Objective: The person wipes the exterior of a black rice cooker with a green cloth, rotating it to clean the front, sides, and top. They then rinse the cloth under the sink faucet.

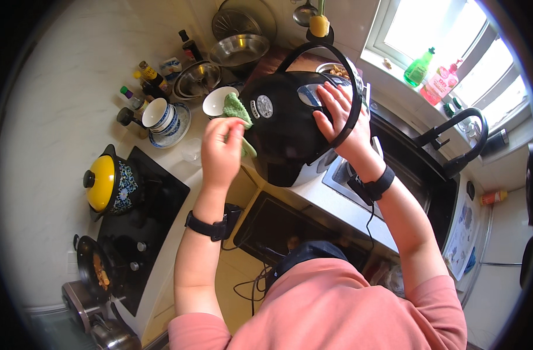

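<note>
In front of me is a rice cooker [284, 127] with a glossy black lid and a raised black carrying handle [325, 46]. My left hand [222, 138] pinches a green cloth [236, 107] at the cooker's left edge, and a fold of it hangs below my fingers. My right hand [343, 116] lies on the lid beside a silvery oval part [310, 95], its fingers spread. The handle crosses close to the back of that hand. Both wrists wear black straps.
To the left, a yellow-lidded pot [102, 183] and a frying pan [91, 267] holding food stand at the black cooktop [154, 205]. Stacked bowls [157, 113], sauce bottles [152, 76] and steel basins [238, 48] line the back counter. Rightward is a sink with a black faucet [467, 127].
</note>
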A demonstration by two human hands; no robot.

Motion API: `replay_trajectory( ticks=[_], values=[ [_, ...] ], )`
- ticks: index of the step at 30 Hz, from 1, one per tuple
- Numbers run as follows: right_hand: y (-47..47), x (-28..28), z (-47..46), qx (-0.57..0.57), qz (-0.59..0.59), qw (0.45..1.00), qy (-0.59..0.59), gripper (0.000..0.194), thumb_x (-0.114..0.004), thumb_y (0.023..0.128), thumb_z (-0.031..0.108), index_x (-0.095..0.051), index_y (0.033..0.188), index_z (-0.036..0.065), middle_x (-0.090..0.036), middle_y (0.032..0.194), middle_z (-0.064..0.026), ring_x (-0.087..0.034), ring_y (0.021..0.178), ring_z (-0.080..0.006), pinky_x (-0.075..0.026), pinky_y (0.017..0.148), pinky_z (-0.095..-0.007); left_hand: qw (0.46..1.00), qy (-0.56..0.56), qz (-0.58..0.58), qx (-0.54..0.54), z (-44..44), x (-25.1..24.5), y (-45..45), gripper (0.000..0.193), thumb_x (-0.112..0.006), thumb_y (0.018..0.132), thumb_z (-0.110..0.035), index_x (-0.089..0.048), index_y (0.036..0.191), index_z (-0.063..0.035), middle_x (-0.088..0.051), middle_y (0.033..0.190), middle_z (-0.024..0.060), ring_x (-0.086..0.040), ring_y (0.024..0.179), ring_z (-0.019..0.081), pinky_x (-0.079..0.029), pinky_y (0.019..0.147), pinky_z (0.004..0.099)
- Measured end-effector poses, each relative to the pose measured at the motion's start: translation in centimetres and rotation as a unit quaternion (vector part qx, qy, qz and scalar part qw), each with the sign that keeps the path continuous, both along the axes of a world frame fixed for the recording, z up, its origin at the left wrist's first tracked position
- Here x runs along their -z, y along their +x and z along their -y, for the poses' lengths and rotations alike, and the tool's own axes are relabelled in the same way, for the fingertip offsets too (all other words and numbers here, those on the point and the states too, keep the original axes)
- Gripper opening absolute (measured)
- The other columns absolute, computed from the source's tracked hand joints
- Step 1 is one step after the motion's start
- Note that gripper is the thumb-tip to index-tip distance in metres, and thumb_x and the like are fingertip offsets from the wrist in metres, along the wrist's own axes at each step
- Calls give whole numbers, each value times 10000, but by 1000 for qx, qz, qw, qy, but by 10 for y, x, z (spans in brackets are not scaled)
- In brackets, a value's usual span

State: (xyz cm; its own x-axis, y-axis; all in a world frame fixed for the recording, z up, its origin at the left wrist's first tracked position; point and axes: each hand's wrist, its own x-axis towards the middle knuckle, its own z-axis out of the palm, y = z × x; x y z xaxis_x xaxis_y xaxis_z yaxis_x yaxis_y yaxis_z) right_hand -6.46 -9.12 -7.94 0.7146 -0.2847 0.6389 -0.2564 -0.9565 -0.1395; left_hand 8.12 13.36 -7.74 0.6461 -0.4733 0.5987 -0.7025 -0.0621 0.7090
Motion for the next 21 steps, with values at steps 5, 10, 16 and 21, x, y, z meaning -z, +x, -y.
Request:
replay_trajectory(
  ticks=[5, 10, 16, 21],
  values=[
    [0, 0, 1, -3, -1, 1000, -3, 516, -568, 890, 408, -568, 1317, 118, -547, 1373, -109, -469, 1308, -323, -330, 1092, -471, 963, -125, -237, -18, 18, -13, 46, 180, -611, 937, -167, -689, 976, -9, -689, 907, 39, -622, 830, 118, -478, 764, 257],
    [0, 1, 1, -2, -2, 1000, 3, 517, -564, 894, 412, -569, 1319, 118, -540, 1380, -105, -472, 1306, -324, -330, 1091, -476, 995, 41, 60, -70, 41, -3, 41, 92, -654, 847, -129, -699, 866, -51, -678, 851, 118, -635, 817, 294, -491, 744, 385],
    [0, 2, 1, 0, -6, 1000, 15, 524, -559, 893, 421, -564, 1322, 121, -536, 1385, -105, -477, 1301, -322, -328, 1090, -483, 988, 40, 117, -92, 35, -1, 24, 67, -662, 836, -89, -696, 889, -65, -635, 836, 87, -601, 807, 292, -472, 740, 389],
    [-1, 2, 0, 7, -11, 1000, 7, 528, -547, 898, 426, -559, 1327, 119, -524, 1397, -110, -467, 1311, -323, -312, 1099, -490, 980, 45, 165, -97, 28, -6, 5, 72, -642, 832, -54, -690, 886, -55, -615, 838, 86, -584, 813, 288, -462, 750, 394]
  ],
)
